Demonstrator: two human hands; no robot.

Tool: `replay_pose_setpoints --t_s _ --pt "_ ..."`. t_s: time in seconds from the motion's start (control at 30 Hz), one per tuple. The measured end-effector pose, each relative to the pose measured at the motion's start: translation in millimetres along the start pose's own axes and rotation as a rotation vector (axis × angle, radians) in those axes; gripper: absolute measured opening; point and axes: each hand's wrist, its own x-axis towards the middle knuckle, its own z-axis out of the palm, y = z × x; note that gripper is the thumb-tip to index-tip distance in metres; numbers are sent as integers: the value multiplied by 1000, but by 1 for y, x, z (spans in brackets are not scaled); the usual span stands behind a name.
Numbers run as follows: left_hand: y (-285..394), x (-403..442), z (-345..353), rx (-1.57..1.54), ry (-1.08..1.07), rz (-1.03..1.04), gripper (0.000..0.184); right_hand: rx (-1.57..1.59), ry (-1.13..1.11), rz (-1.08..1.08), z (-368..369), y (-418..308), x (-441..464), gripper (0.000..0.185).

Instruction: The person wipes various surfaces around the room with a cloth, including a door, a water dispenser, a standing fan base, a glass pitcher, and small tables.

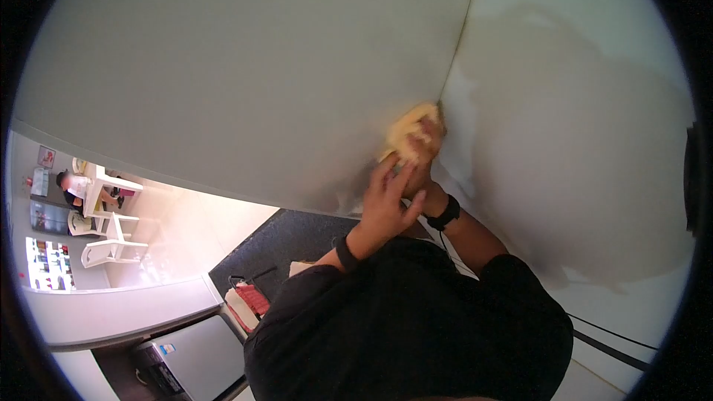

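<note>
— What do we have in the fingers?
— We see the right hand (424, 147), a little blurred, its fingers bent over a yellow cloth (402, 132) and gripping it where two panels meet.
— And the left hand (384, 206)?
— At seven o'clock from the cloth, its fingers parted. We can't tell whether they touch the right hand.
— What do we find on the wrists?
— A black watch (444, 212) at five o'clock, a dark wristband (344, 254) at seven.
— Further out?
— We follow a seam (464, 26) toward one o'clock, with a grey panel (342, 30) at eleven and a paler panel (564, 156), bearing a shadow, at three.
— Beyond the grey panel's edge?
— We have a dark surface (264, 246) at eight, a white chair (95, 253) well past it, and a seated person (76, 186) toward nine.
</note>
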Motion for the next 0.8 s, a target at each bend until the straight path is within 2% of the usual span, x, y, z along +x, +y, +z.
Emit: replay_pose_setpoints --t_s 0.07,0.17,0.23,0.27,0.37,0.4,0.5,0.63,0.73,0.8 --pt "-6 25 3 -54 -147 -102 61 -42 21 171 11 9 -17 64" --pt "-23 -2 23 -72 -238 -139 61 -53 23 457 23 5 -57 67" --pt "-30 -22 17 -51 -283 -171 58 -43 -13 538 29 -4 -74 69" --pt "-33 -30 10 -39 -306 -187 57 -35 -43 521 32 -10 -80 71" --pt "-29 -40 -11 60 -171 -59 58 -21 -185 309 29 -19 -80 78" --pt "-33 -46 -19 63 -158 -19 58 61 -112 277 35 -25 -66 72" --pt "-40 -58 -41 88 -41 77 63 107 -78 85 38 -41 -6 58" --pt "-32 -46 -68 112 338 235 70 245 -87 -81 41 -73 66 46" --pt "-29 -42 -82 127 507 267 76 300 -124 -127 45 -94 83 47" --pt "-32 -65 -90 171 469 195 76 334 -132 -102 54 -107 78 48"
